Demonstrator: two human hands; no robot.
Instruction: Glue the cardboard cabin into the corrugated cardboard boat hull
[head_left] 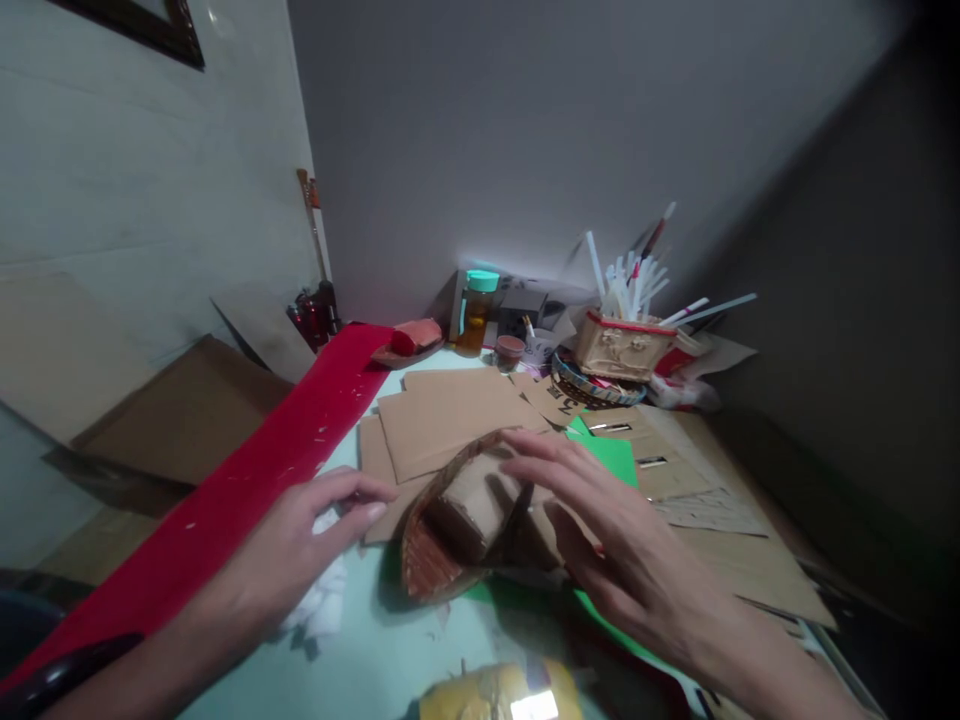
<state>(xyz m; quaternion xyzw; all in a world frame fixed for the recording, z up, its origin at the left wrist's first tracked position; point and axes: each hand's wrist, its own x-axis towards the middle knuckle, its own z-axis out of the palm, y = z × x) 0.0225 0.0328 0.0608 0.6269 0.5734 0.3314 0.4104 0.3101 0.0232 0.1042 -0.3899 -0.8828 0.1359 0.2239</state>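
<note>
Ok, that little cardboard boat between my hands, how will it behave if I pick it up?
The cardboard boat is probably light and fairly stiff, being thin corrugated card. Its curved hull may rock or tip, and hard squeezing could crush it.

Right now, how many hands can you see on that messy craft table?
2. The left hand hovers open by the red strip; the right hand reaches over the small cardboard boat. Neither grips anything. No other hands show.
</note>
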